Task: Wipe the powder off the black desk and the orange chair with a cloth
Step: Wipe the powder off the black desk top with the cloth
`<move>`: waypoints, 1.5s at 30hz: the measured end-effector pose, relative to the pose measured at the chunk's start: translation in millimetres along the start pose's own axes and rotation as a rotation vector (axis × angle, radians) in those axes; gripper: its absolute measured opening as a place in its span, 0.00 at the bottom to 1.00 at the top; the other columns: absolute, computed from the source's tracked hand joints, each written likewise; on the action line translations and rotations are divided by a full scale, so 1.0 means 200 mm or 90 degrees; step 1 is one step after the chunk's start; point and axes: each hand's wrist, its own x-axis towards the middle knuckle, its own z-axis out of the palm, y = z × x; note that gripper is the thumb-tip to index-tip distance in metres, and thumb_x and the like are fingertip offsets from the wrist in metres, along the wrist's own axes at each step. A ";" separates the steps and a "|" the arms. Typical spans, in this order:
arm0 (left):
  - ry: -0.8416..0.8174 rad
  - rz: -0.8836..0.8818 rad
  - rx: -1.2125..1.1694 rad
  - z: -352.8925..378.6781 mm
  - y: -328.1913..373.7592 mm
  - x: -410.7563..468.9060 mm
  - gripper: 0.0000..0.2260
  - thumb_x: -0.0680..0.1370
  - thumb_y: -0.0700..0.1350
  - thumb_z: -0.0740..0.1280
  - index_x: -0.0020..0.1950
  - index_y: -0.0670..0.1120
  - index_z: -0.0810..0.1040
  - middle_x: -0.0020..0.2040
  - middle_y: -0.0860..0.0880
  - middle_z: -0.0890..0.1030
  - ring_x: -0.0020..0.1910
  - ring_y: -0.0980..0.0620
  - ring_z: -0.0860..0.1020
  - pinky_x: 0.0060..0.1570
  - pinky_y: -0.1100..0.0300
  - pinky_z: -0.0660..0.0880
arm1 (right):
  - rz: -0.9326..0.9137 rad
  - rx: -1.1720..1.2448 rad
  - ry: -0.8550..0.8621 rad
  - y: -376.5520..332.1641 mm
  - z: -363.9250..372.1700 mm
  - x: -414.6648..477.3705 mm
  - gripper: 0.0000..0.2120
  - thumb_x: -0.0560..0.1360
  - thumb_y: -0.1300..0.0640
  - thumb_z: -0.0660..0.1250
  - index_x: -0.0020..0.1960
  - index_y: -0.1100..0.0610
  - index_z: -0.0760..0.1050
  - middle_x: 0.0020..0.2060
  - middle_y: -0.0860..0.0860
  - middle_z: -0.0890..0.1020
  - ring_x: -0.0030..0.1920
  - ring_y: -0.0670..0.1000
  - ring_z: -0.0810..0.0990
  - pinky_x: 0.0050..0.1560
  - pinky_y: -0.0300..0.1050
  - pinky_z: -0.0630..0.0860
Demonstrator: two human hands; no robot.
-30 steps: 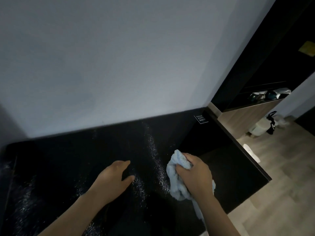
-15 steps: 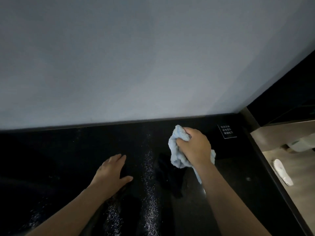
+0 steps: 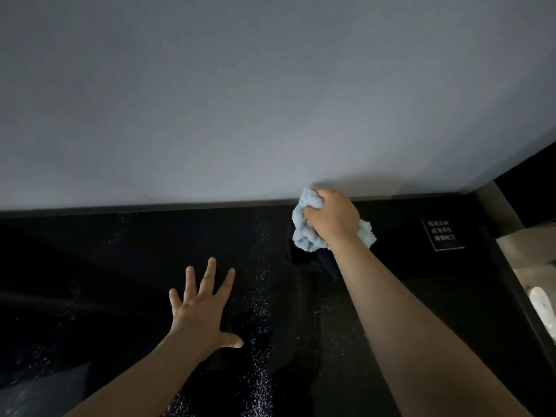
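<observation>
Right hand (image 3: 331, 216) grips crumpled light-blue fluffy cloth (image 3: 304, 233) at glossy black desk (image 3: 120, 266) rear edge. Left hand (image 3: 203, 308) spread flat mid-desk, beside white powder streak (image 3: 260, 296).

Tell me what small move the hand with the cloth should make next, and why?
Probably sweep the light blue cloth left across the white powder streak: the right hand grips the cloth at the back edge of the black desk, and the streak lies just left of it.
</observation>
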 end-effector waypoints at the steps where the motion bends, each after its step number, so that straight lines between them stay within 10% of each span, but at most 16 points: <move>1: -0.003 -0.001 0.001 0.00 0.00 0.00 0.58 0.64 0.69 0.71 0.75 0.57 0.30 0.73 0.48 0.24 0.74 0.36 0.31 0.71 0.35 0.46 | 0.002 -0.001 -0.004 0.01 0.03 0.01 0.03 0.71 0.56 0.66 0.39 0.51 0.75 0.31 0.46 0.78 0.33 0.48 0.77 0.29 0.40 0.65; 9: -0.012 -0.003 0.024 -0.01 0.00 0.02 0.58 0.64 0.70 0.70 0.75 0.57 0.29 0.73 0.47 0.25 0.74 0.35 0.32 0.71 0.35 0.48 | -0.012 -0.083 0.025 0.05 0.19 0.00 0.17 0.75 0.47 0.65 0.61 0.51 0.76 0.53 0.51 0.79 0.53 0.56 0.76 0.46 0.47 0.72; 45: 0.002 0.017 -0.009 -0.02 0.00 0.01 0.58 0.64 0.67 0.73 0.77 0.57 0.33 0.75 0.47 0.27 0.74 0.34 0.33 0.70 0.31 0.50 | 0.035 -0.096 0.046 0.29 0.21 -0.75 0.22 0.75 0.43 0.65 0.68 0.47 0.72 0.61 0.48 0.76 0.57 0.52 0.75 0.53 0.46 0.75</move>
